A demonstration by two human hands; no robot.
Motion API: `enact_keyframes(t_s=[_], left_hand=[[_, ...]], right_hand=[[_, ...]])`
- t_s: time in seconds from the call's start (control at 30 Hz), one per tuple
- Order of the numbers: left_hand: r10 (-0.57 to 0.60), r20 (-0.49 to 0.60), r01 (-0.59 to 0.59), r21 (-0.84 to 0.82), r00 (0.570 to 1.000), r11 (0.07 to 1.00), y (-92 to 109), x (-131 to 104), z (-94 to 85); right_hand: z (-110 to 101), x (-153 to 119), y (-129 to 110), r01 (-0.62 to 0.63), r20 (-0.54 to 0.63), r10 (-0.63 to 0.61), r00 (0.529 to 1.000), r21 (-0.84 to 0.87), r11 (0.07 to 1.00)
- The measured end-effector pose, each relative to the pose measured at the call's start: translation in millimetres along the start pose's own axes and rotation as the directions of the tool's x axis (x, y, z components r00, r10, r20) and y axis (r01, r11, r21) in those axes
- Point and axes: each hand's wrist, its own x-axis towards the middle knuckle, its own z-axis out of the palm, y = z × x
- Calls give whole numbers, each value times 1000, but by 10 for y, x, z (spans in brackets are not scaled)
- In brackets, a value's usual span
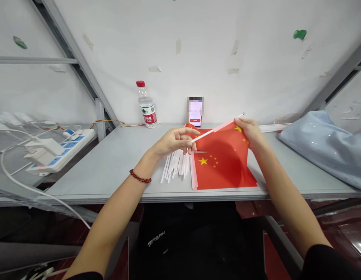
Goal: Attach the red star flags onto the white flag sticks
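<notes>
My left hand (pixel 180 140) pinches the lower end of a thin white stick (pixel 203 135), which slants up to the right into the pale sleeve of a red flag with yellow stars (pixel 231 136). At the sleeve's upper end, my right hand (pixel 248 130) is closed on the flag's corner, and the stick's tip pokes out just beyond it. Below the held flag lies a stack of red flags (pixel 218 175) with white edges on the left. Beside the stack, under my left hand, are several loose white sticks (pixel 176 165).
A water bottle (pixel 147 109) and an upright phone (pixel 195 112) stand at the back of the grey table (pixel 110 171). To the left is a power strip (pixel 66 149) with chargers and cables; a light blue bag (pixel 323 144) lies on the right.
</notes>
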Motion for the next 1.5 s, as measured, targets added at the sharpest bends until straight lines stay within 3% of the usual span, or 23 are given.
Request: enact_keyframes(t_s=[0.1, 0.2, 0.27, 0.33, 0.43, 0.53, 0.63, 0.7, 0.73, 0.8, 0.83, 0.87, 0.9, 1.0, 1.1, 1.23, 1.37, 1.5], left_hand=[[-64, 83, 58, 66, 995, 996, -56, 37, 36], [-132, 162, 114, 119, 978, 986, -81, 52, 67], [-187, 245, 155, 144, 951, 977, -72, 47, 81], [-228, 312, 178, 181, 922, 967, -48, 35, 92], [-234, 296, 160, 255, 926, 954, -17, 19, 115], [-189, 146, 142, 285, 971, 948, -23, 30, 128], [-87, -143, 120, 238, 986, 964, -51, 69, 79], [-7, -400, 82, 169, 916, 982, -56, 87, -24], [28, -528, 55, 142, 849, 988, -49, 84, -98], [73, -714, 45, 145, 697, 988, -22, 48, -276], [113, -755, 55, 194, 646, 979, -5, 16, -369], [145, -760, 81, 252, 634, 964, 10, -21, -454], [130, -752, 149, 291, 646, 945, 22, -59, -526], [-2, -675, 352, 382, 738, 855, 12, -137, -646], [-205, -544, 524, 534, 814, 664, -60, -136, -667], [-280, -463, 541, 727, 841, 423, -156, -89, -685], [-284, -468, 545, 755, 837, 363, -191, -70, -683], [-330, -441, 550, 703, 835, 451, -226, -55, -645]], right_hand=[[290, -171, 1, -171, 225, 186, 956, -86, 981], [484, -288, 13, -158, 414, 247, 876, -237, 959], [528, -315, 32, -93, 553, 245, 796, -289, 953], [525, -313, 53, -23, 702, 208, 681, -263, 964], [496, -296, 67, 52, 820, 125, 558, -185, 981], [477, -295, 50, 74, 847, 142, 512, -208, 975], [474, -316, 16, 79, 902, 196, 384, -244, 967], [480, -334, -4, 75, 929, 207, 306, -240, 968], [482, -341, -11, 68, 932, 207, 296, -237, 969], [477, -346, -16, 47, 921, 205, 330, -233, 971], [469, -342, -14, 39, 911, 203, 359, -232, 972], [456, -336, -10, 35, 900, 199, 388, -231, 972], [441, -326, -4, 37, 889, 196, 414, -232, 972], [391, -296, 18, 51, 866, 205, 456, -256, 965], [369, -279, 35, 59, 859, 221, 463, -278, 959], [391, -295, 38, 77, 856, 182, 484, -248, 966], [418, -341, -7, 27, 824, 152, 545, -199, 980], [422, -376, -66, -8, 789, 181, 587, -217, 976]])
